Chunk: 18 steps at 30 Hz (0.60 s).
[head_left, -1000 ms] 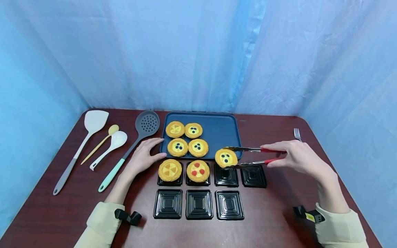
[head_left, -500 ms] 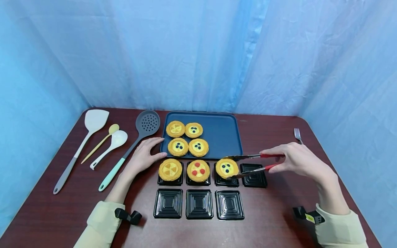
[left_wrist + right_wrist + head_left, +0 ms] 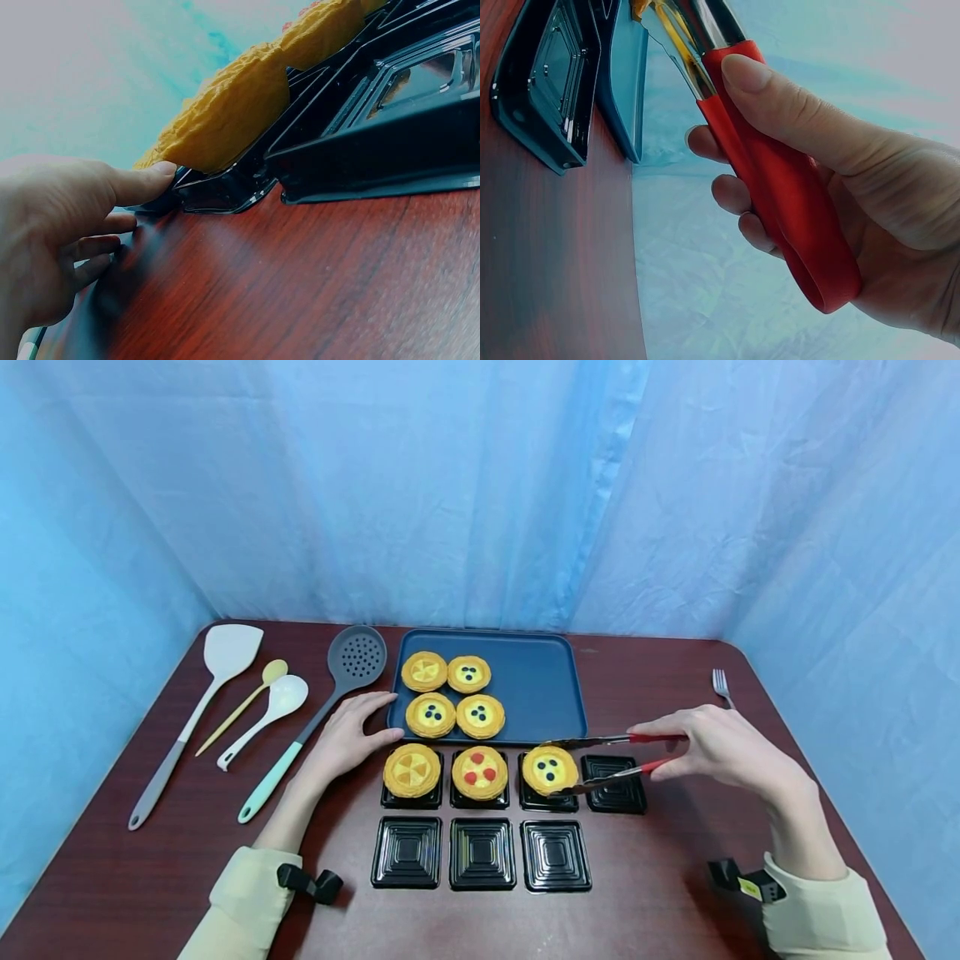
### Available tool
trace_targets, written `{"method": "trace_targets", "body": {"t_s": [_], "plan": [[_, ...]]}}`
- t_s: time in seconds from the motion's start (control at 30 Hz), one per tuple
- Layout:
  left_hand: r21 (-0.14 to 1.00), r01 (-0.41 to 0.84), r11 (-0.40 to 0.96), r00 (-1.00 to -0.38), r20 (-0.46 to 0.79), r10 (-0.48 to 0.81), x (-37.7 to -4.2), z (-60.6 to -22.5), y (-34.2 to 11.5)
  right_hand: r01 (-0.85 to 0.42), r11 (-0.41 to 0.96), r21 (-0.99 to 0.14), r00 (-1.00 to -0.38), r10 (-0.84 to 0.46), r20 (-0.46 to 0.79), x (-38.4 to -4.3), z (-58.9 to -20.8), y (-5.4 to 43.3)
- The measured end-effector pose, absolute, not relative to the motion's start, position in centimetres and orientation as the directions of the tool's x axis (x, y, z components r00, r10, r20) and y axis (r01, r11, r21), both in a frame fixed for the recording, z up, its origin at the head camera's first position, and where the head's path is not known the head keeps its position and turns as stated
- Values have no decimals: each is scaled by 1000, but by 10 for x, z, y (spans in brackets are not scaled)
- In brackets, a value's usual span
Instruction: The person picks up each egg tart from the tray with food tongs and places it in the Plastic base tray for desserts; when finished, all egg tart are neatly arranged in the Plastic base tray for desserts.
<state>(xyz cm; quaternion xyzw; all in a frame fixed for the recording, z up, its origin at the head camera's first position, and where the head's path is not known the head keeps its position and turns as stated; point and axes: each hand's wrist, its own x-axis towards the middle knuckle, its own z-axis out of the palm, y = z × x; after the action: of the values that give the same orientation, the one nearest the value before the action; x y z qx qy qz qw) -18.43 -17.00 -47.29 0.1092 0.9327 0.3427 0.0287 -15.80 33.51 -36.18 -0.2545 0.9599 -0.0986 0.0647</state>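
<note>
While the white spatula (image 3: 231, 652), yellow spoon (image 3: 274, 672) and white ladle (image 3: 288, 697) lie farthest left, the slotted skimmer (image 3: 357, 657) lies close along the left forearm (image 3: 295, 806), which slants forward and inward from the near edge. The left hand (image 3: 347, 737) is at the left end of the blue tray (image 3: 536, 681), its thumb set well apart from the forefinger in a wide curve, both tips at the rim. From the left wrist, the thumb looks nearly straight, its tip just beside the orange-topped tart (image 3: 412, 771), with the other fingers loosely bent below it; how firmly they press cannot be told.

Next along the row comes the red-topped tart (image 3: 479, 774), then the dark-dotted tart (image 3: 550, 769), which sits over the third black holder (image 3: 534, 803). The tongs (image 3: 656, 737) reach it from the right, their arms apart, one tip at its far edge and one at its near edge; whether they squeeze it is unclear.

The right hand (image 3: 712, 741) grips the red handles, thumb laid along one and fingers curled round the other. Its wrist is bent, and the right forearm (image 3: 801, 827) drops toward the near right corner.
</note>
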Motion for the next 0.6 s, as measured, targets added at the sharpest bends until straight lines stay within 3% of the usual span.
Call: {"method": "trace_targets", "body": {"t_s": [0.6], "plan": [[652, 187, 735, -974, 24, 226, -184, -473, -170, -484, 852, -202, -860, -505, -71, -158, -364, 332]]}}
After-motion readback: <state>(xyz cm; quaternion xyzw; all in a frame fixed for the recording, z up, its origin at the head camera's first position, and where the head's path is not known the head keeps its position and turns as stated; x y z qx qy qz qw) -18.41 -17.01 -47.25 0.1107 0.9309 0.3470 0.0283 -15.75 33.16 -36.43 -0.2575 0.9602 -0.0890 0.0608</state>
